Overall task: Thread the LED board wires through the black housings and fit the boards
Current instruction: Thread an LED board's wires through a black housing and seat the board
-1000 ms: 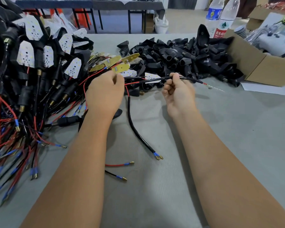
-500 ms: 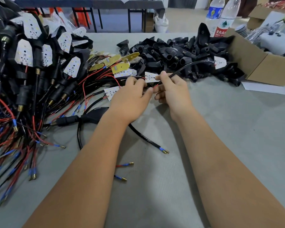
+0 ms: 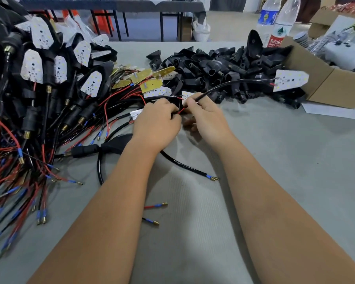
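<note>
While pinching red and black wires [image 3: 180, 111], both hands [image 3: 182, 119] together

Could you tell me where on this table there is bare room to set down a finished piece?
Bare cloth lies right of the right forearm, below the cardboard box. The left side is crowded with wired assemblies; loose black housings fill the far middle.

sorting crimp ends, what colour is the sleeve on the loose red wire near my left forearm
Blue, on the loose red wire; clearest in the head view.
</note>
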